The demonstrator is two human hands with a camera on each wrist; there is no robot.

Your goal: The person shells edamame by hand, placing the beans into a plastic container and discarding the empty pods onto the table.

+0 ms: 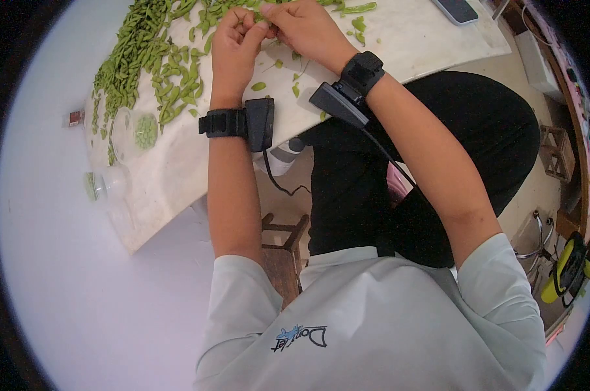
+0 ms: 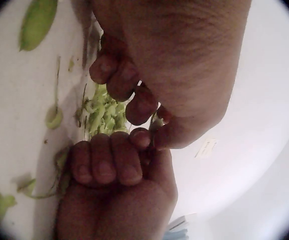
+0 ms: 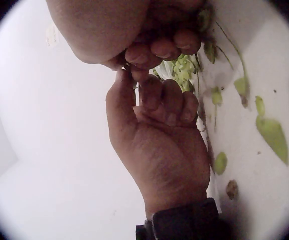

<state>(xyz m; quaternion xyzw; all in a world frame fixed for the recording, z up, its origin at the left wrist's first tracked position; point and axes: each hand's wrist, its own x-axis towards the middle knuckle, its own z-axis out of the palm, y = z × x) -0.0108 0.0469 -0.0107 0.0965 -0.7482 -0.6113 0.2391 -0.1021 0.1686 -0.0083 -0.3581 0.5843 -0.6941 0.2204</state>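
Both hands meet tip to tip above the near part of the table. My left hand [image 1: 237, 55] pinches a small green soybean pod [image 2: 157, 121] between thumb and forefinger. On its other side, my right hand [image 1: 311, 32] pinches the same pod, its other fingers curled in toward the palm. Fingers cover most of the pod, and only a sliver of green shows in the left wrist view. Behind the hands lies a pile of green soybean pods [image 1: 138, 55]. Below them, a loose pod [image 3: 273, 137] and stem scraps rest on the white tabletop [image 1: 347, 85].
A clear cup of shelled beans [image 1: 145, 131] lies at the table's left, with another clear container [image 1: 102, 184] near the left edge. A phone [image 1: 456, 10] lies at the far right. Under the table edge are a bottle [image 1: 283, 158] and a wooden stool [image 1: 283, 264].
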